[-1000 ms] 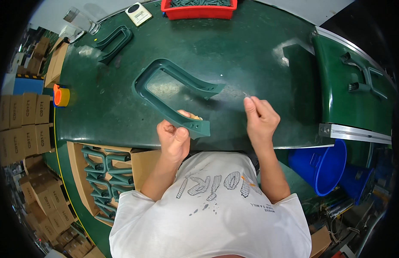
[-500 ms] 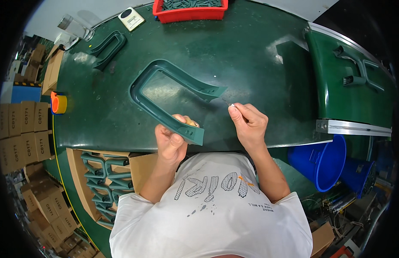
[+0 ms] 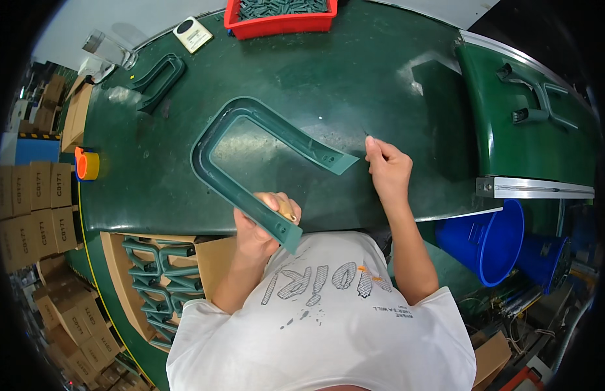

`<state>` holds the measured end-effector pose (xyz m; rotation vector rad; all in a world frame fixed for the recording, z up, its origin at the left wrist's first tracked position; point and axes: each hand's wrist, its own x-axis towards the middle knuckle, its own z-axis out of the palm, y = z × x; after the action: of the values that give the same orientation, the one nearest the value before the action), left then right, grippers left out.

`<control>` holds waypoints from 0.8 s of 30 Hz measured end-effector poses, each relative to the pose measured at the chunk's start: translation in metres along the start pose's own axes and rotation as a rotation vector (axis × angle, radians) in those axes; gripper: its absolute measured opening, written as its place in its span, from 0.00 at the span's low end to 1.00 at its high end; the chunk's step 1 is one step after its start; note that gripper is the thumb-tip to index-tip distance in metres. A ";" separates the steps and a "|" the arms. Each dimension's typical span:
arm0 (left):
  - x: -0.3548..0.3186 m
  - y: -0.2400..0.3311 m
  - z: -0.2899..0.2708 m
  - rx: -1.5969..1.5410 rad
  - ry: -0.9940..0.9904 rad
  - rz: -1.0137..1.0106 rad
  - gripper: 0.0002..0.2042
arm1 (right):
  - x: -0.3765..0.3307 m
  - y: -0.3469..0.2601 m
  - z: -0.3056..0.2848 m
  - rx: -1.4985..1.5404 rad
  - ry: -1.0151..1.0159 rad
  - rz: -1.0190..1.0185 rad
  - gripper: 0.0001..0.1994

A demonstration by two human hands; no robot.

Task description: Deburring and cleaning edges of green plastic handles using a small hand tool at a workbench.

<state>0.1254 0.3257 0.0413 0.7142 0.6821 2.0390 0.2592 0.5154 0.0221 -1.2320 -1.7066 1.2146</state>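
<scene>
A dark green U-shaped plastic handle (image 3: 214, 127) is gripped near one end by my left hand (image 3: 252, 229), its hollow side up and its curve pointing away to the left. Tucked in the same hand, under the fingers, is a tan piece (image 3: 287, 209) with a shiny end, mostly hidden. My right hand (image 3: 389, 171) is closed in a pinch, a short way right of the handle's free end and apart from it. Past its fingertips pokes a thin dark sliver (image 3: 365, 133), too small to name more closely.
Another green handle (image 3: 175, 68) lies far left on the green table (image 3: 302, 72), near a white scale (image 3: 193, 34). A red bin (image 3: 283, 25) holds many small green pieces. More handles fill a carton (image 3: 113, 260); one sits on the right-hand belt (image 3: 498, 146). Blue barrels (image 3: 472, 247) stand below.
My right hand has moved up and right, away from the handle's free end. My left hand has turned the handle, with both its ends now lower in view.
</scene>
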 end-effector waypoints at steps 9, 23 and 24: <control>0.003 -0.004 -0.016 -0.153 0.008 0.019 0.20 | -0.029 -0.052 -0.021 0.549 -0.600 0.333 0.20; 0.004 -0.004 -0.019 0.130 0.132 -0.070 0.18 | -0.027 -0.048 -0.019 0.568 -0.641 0.307 0.19; 0.001 -0.002 -0.019 0.237 0.201 -0.073 0.17 | -0.028 -0.050 -0.016 0.440 -0.723 0.187 0.18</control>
<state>0.1125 0.3240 0.0270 0.6123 1.0643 1.9991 0.2671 0.4878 0.0745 -0.7283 -1.6608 2.2006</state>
